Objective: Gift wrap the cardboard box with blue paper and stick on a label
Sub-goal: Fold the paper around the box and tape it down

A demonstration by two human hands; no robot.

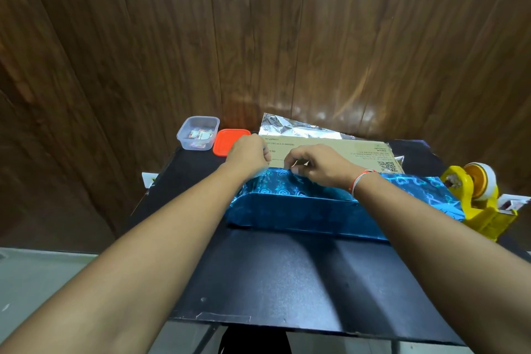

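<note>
Table [287,282] nearest. Box [330,149] at 12 o'clock; left hand [250,156], right hand [319,165] close together, pinching blue paper [301,210] edge, likely anchoring flap for tape.

Both bare forearms reached forward; the left grip [249,156] was curled knuckles-up, the right grip [314,164] pinched beside it.

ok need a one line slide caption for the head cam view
Both hands, left hand and right hand, hold blue paper against the cardboard box, tape dispenser alongside.

bare forearms, red-white thread bracelet [361,179]
</note>
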